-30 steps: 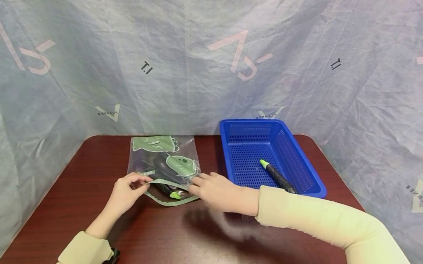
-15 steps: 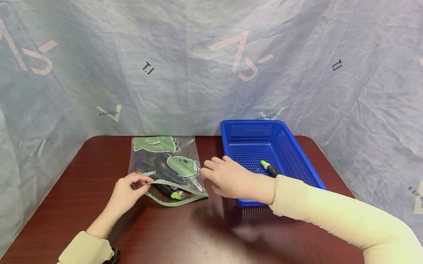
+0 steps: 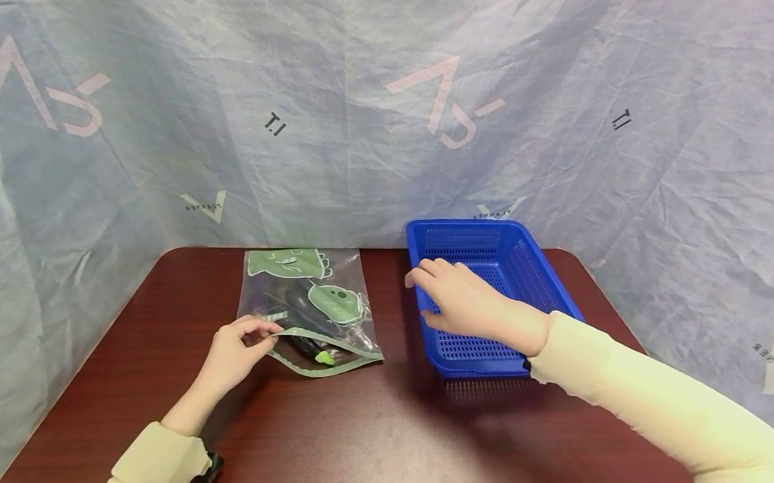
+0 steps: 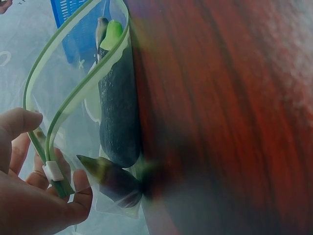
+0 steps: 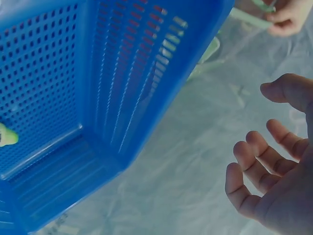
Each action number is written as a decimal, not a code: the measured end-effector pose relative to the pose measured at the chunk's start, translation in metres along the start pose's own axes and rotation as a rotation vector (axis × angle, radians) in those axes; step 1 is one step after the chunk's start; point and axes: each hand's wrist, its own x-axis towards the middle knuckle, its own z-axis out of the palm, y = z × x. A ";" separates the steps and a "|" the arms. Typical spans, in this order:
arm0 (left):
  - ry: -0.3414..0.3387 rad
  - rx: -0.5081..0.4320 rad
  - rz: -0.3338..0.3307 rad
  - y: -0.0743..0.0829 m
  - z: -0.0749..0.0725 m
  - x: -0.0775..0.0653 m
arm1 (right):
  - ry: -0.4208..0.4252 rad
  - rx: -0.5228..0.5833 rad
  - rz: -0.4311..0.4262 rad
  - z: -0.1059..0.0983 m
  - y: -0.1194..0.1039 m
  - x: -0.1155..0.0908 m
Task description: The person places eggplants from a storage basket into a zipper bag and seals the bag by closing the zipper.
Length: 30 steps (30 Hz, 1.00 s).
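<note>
My left hand point(image 3: 231, 358) pinches the left end of a clear zip bag's green-edged mouth point(image 3: 311, 373). The bag lies on the table with its mouth parted, and green cartoon prints cover its upper side. A white slider point(image 4: 53, 171) sits by my left fingers. Inside are a long dark vegetable point(image 4: 120, 107) with a light green end, perhaps an eggplant, and a smaller dark one point(image 4: 115, 183) with a yellowish-green tip. Over the left side of a blue basket point(image 3: 535, 277), my right hand point(image 3: 460, 296) hangs with loosely bent fingers, holding nothing. A light green tip point(image 5: 7, 136) shows inside the basket.
The basket has perforated walls and stands on the right of the dark red wooden table point(image 3: 346, 436). A grey printed cloth point(image 3: 313, 128) hangs behind the table and along both sides. My right forearm hides part of the basket's inside.
My right hand has left the right end of the bag's mouth and moved right, over the basket. Its arm now covers the dark vegetable there. My left hand keeps its hold on the bag.
</note>
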 end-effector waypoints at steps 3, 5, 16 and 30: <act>0.000 -0.005 0.005 -0.001 0.000 0.000 | 0.028 0.010 0.035 -0.002 0.011 -0.006; 0.001 -0.007 0.009 -0.002 0.000 0.000 | 0.053 0.024 0.054 -0.002 0.017 -0.009; 0.014 -0.007 0.010 -0.002 0.000 0.000 | 0.074 0.087 0.239 0.007 0.043 -0.036; 0.016 0.006 0.009 -0.035 0.007 0.000 | 0.135 0.139 0.492 0.026 0.064 -0.072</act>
